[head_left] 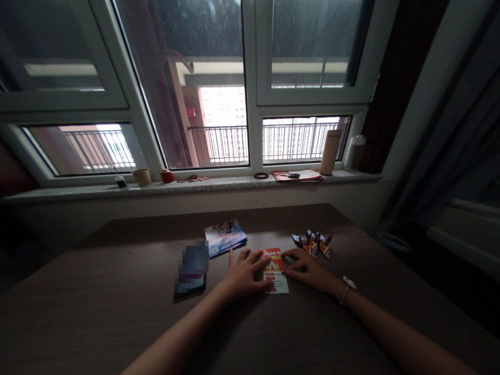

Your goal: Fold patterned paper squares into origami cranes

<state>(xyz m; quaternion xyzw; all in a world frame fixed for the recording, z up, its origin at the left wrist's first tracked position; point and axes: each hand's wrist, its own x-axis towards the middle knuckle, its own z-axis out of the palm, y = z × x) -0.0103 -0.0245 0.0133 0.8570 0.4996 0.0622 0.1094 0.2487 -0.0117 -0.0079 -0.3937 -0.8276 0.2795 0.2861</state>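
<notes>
A small printed leaflet point(278, 284), orange-red on its far half and white on its near half, lies on the dark wooden table with a crease across its middle. My left hand point(240, 275) rests over its left side, fingers spread and thumb on the white half. At the leaflet's right edge is my right hand point(312, 271), its index finger and thumb apart and touching the paper. Whether those fingertips pinch the edge is hard to see. Beyond my right hand sit several folded pointed paper pieces point(312, 244) in a cluster.
A phone point(191, 268), partly pixelated, lies left of my left hand. Blue printed leaflets point(225, 237) are stacked behind it. Along the windowsill point(234, 183) stand a paper cup point(141, 177), a red spool point(167, 176), scissors point(294, 176) on papers, a tan bottle point(330, 152) and a pale bottle point(354, 152).
</notes>
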